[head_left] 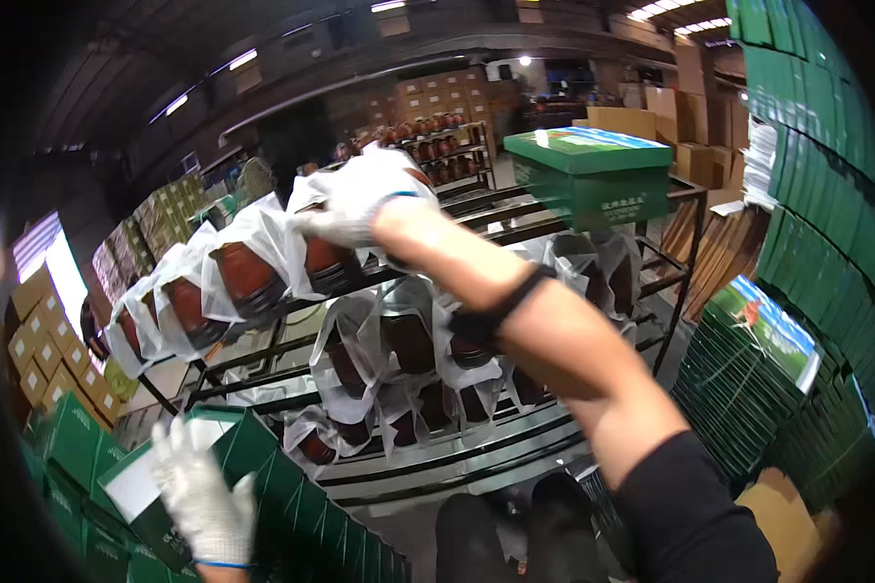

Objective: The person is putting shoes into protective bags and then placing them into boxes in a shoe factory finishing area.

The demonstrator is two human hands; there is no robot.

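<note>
White knit gloves on hands (355, 199), black sleeve, black wristband

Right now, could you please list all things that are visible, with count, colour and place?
brown jars in white mesh bags: many, brown and white, on the rack's shelves
metal rack: one, dark, centre
closed green box: one, green with a printed lid, on the rack's top right
open green boxes: a row, green, lower left
flat green boxes: tall stacks, green, right
cardboard cartons: many, tan, far left and background
left hand: white glove, on an open box's flap
right hand: white glove, gripping a bagged jar on the top shelf
</note>
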